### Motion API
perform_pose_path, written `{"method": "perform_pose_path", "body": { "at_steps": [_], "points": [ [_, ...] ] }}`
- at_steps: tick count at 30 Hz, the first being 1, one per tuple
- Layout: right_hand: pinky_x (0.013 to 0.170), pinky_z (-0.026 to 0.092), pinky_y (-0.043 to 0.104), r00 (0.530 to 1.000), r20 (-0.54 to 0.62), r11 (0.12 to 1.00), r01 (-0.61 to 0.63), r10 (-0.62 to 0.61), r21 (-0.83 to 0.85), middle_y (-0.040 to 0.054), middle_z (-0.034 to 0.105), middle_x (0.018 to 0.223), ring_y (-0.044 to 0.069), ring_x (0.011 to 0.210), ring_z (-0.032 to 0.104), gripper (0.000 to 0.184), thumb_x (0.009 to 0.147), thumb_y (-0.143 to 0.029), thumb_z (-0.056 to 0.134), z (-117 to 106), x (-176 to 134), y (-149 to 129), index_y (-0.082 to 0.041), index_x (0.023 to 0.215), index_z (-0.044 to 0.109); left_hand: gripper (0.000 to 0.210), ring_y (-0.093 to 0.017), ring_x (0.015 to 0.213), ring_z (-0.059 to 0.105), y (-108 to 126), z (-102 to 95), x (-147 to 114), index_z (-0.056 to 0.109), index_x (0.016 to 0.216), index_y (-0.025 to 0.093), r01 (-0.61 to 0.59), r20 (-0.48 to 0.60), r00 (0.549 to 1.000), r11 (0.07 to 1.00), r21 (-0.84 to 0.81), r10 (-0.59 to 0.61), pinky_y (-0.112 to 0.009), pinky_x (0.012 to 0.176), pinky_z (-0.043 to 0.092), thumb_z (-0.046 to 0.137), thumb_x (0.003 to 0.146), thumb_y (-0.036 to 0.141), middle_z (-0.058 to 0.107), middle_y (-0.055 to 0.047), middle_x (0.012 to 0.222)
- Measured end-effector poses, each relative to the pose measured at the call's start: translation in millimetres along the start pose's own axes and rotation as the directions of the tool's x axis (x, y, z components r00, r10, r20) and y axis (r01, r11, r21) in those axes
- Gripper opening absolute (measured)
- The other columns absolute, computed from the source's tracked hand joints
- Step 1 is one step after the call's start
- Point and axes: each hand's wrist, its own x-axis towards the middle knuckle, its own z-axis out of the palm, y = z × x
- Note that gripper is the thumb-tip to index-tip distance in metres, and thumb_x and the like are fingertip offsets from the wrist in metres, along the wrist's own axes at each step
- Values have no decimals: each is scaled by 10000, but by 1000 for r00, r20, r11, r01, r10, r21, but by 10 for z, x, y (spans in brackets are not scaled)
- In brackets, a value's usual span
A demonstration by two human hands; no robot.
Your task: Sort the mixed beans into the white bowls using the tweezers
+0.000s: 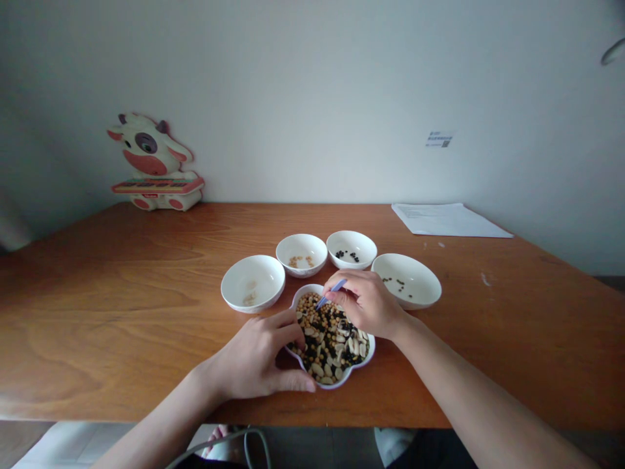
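Note:
A scalloped dish [346, 376] with a pale rim holds a mix of peanuts, yellow beans and dark beans. My left hand [263, 352] grips its left edge, thumb low on the outside and fingertips bent over the rim among the beans. In my right hand [368, 301], small light-purple tweezers [336, 286] are pinched between thumb and fingers. Their tips point down into the beans at the dish's upper left; whether they touch a bean I cannot tell.
Behind the dish curve several white bowls: one with peanuts [232, 293], one with yellow beans [283, 253], one with black beans [366, 244], one with small brown beans [424, 280]. A toy cow keyboard [156, 185] and papers [449, 220] lie farther back on the wooden table [122, 312].

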Motion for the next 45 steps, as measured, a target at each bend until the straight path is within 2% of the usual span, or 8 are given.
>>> {"method": "perform_pose_path", "body": {
  "at_steps": [21,28,36,45],
  "points": [
    [676,486,279,999,-20,1000,-27,27,-7,37,703,760,149,702,635,158,916,-171,565,-58,5,6,-163,788,657,388,-166,760,530,14,-9,-6,618,873,149,29,11,1000,1000,-8,-28,-256,627,383,757,829,508,571,-32,914],
    [623,444,270,998,-49,997,-40,38,-58,34,670,710,142,650,600,167,903,-175,553,-167,-3,61,-154,760,638,378,-163,772,534,5,2,-14,611,871,151,32,9,999,999,-7,-32,-254,635,387,770,823,491,566,-28,925],
    [580,409,251,998,-12,997,-55,54,-59,31,667,703,124,618,568,159,881,-152,559,-154,-7,65,-152,740,632,384,-164,782,543,-4,3,-18,610,869,157,29,18,999,1000,-8,-29,-257,640,394,752,833,513,571,-26,928],
    [539,384,248,997,-36,995,-67,65,-68,15,652,662,110,549,520,170,882,-184,558,-179,-8,56,-156,735,639,403,-175,784,544,8,7,-22,617,869,152,44,25,999,999,20,-45,-257,627,410,731,839,537,572,-40,924]
  ]
}}
